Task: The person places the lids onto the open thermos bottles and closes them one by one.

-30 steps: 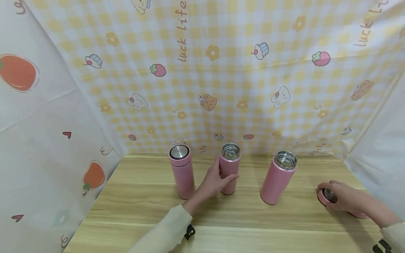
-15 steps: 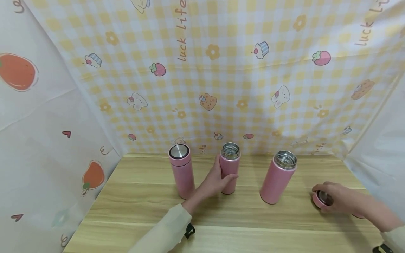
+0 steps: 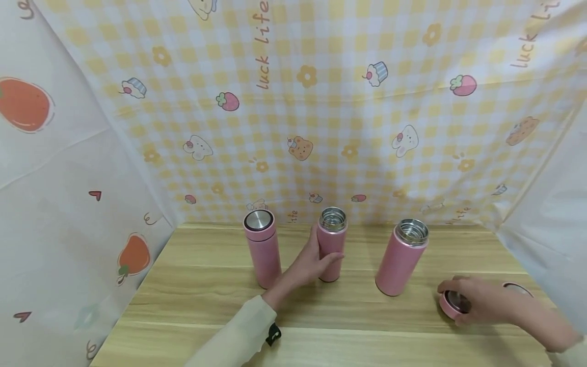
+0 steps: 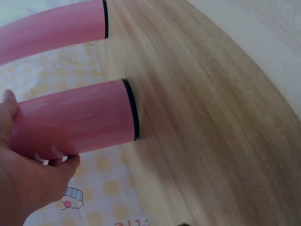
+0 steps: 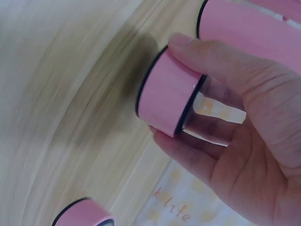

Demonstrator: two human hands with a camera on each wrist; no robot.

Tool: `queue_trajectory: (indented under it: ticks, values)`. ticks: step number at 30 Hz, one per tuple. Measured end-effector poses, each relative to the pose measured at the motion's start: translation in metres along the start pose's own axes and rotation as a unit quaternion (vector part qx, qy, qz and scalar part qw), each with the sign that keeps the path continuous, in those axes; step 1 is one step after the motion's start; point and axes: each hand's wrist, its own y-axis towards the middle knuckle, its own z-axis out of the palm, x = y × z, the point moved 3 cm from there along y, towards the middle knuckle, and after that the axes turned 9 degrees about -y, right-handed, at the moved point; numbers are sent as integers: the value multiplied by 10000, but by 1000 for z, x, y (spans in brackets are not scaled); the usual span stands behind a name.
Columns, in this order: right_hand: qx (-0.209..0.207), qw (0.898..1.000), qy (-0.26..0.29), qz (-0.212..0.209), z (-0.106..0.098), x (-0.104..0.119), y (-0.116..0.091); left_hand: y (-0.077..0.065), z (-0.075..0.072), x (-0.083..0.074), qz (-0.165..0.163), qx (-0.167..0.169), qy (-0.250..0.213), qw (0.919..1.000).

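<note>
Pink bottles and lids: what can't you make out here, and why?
Head view: middle bottle, partly behind the left hand; far-right lid, partly behind the right arm.
Left wrist view: upper bottle, top cut off by left edge.
Right wrist view: lower-left lid, cut off by bottom edge.

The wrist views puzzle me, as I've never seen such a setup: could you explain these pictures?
There is no machine, just a person's bare left hand and right hand. A camera on the head looks forward and down; one on each wrist watches that hand's work, so things look sideways there. On the wooden table, in the head view, the pink left bottle is capped; the middle bottle and right bottle are open. The left hand holds the middle bottle; the right hand grips a loose lid, with a second lid lying farther right.
</note>
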Motion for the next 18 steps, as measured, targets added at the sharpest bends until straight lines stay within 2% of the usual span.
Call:
queue_trajectory:
  ticks: [6, 10, 16, 18]
  values:
    - [413, 9987, 278, 73, 1, 21, 7, 0, -1, 3, -57, -37, 88, 9999]
    - [253, 9990, 310, -175, 1, 36, 15, 1, -1, 3, -66, -53, 93, 9999]
    - [461, 9966, 648, -229, 1, 53, 26, 0, -1, 3, -124, -62, 119, 9998]
    - [374, 9967, 646, -304, 0, 58, 29, 0, -2, 3, -126, -57, 127, 9998]
